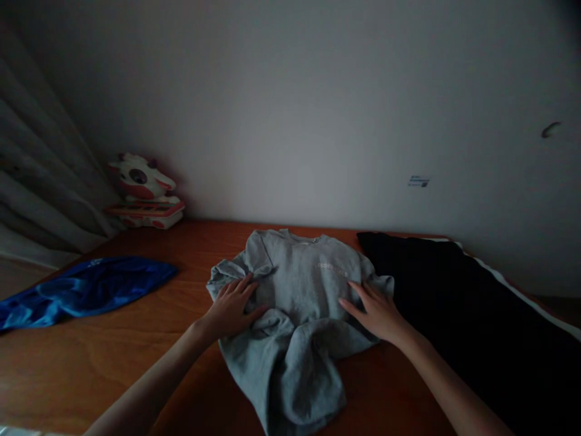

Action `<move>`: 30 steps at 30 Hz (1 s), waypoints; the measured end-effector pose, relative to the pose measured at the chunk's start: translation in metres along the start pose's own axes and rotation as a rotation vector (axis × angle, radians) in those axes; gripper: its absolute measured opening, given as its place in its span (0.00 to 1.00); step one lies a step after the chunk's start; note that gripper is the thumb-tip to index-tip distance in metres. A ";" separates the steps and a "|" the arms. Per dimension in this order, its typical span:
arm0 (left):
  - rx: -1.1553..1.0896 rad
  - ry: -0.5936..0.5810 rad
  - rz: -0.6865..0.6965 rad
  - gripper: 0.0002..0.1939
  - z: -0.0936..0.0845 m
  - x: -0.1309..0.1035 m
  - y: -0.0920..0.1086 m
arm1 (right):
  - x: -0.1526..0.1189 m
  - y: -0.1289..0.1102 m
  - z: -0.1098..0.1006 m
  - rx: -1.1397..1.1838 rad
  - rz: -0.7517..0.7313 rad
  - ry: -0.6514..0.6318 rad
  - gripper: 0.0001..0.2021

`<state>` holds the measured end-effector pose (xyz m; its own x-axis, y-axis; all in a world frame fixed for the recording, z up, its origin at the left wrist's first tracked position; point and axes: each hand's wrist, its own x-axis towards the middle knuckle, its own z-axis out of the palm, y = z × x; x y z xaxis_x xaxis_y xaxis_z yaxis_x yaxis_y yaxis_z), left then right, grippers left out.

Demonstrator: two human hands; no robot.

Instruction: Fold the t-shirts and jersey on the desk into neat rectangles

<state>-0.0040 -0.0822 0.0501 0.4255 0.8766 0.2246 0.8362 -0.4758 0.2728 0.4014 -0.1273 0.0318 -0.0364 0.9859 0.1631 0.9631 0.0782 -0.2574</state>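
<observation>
A grey sweatshirt (299, 278) with small lettering on its chest lies on the wooden table, its neckline toward the wall. Its lower part is bunched and creased toward me. My left hand (233, 307) rests on the left side of the sweatshirt, over the sleeve area, fingers spread. On the other side, my right hand (374, 310) lies on the cloth near the right sleeve, its fingers also apart. Neither hand grips the fabric. The palms and the cloth beneath them are hidden.
A blue shiny garment (104, 287) lies at the left. Black cloth with a white edge (454, 303) covers the table's right side. A toy cow keyboard (147, 194) stands at the back left on the wooden table (209, 242), near a curtain (40, 169). Behind is a wall.
</observation>
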 end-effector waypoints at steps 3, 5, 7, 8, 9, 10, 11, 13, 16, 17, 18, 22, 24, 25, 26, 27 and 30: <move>0.080 0.008 -0.072 0.34 0.015 -0.016 -0.019 | -0.002 -0.001 0.015 -0.096 0.050 -0.067 0.35; 0.101 0.058 -0.128 0.33 0.017 -0.014 -0.032 | 0.006 -0.001 0.021 -0.137 0.022 -0.011 0.33; 0.114 0.097 -0.174 0.32 0.016 -0.007 -0.040 | 0.020 0.000 0.025 -0.137 -0.004 0.041 0.30; 0.119 0.106 -0.193 0.31 0.015 -0.003 -0.042 | 0.028 0.002 0.026 -0.129 -0.009 0.068 0.28; 0.124 0.107 -0.210 0.30 0.015 0.002 -0.043 | 0.036 0.003 0.027 -0.121 -0.004 0.110 0.26; 0.129 0.102 -0.224 0.30 0.015 0.006 -0.043 | 0.044 0.004 0.027 -0.115 0.014 0.172 0.25; 0.132 0.099 -0.237 0.30 0.016 0.010 -0.042 | 0.051 0.004 0.026 -0.112 0.042 0.250 0.23; 0.134 0.107 -0.258 0.29 0.018 0.016 -0.042 | 0.060 0.003 0.025 -0.113 0.107 0.415 0.21; 0.109 0.166 -0.254 0.28 0.017 0.019 -0.041 | 0.060 0.000 0.020 -0.092 0.113 0.507 0.17; 0.086 0.189 -0.225 0.27 0.015 0.018 -0.040 | 0.055 -0.001 0.019 -0.077 0.089 0.492 0.16; 0.051 0.202 -0.170 0.27 0.012 0.016 -0.038 | 0.050 -0.002 0.017 -0.058 0.064 0.470 0.16; -0.120 0.066 0.196 0.28 -0.002 0.011 -0.027 | 0.026 -0.008 0.016 -0.002 -0.026 0.328 0.19; -0.151 -0.013 0.242 0.31 -0.005 0.011 -0.022 | 0.020 -0.009 0.018 -0.019 -0.045 0.257 0.24; -0.153 -0.028 0.222 0.33 -0.005 0.012 -0.020 | 0.020 -0.008 0.021 -0.028 -0.038 0.236 0.27; -0.154 -0.030 0.194 0.34 -0.005 0.012 -0.019 | 0.022 -0.007 0.024 -0.027 -0.020 0.230 0.29; -0.155 -0.030 0.172 0.34 -0.004 0.013 -0.018 | 0.025 -0.005 0.027 -0.015 0.002 0.233 0.30; -0.150 -0.031 0.163 0.29 0.001 0.014 -0.018 | 0.036 0.003 0.038 0.042 0.038 0.281 0.27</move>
<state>-0.0127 -0.0617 0.0479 0.5630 0.7880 0.2491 0.6958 -0.6146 0.3717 0.3932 -0.0858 0.0002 0.0807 0.9090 0.4089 0.9504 0.0534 -0.3064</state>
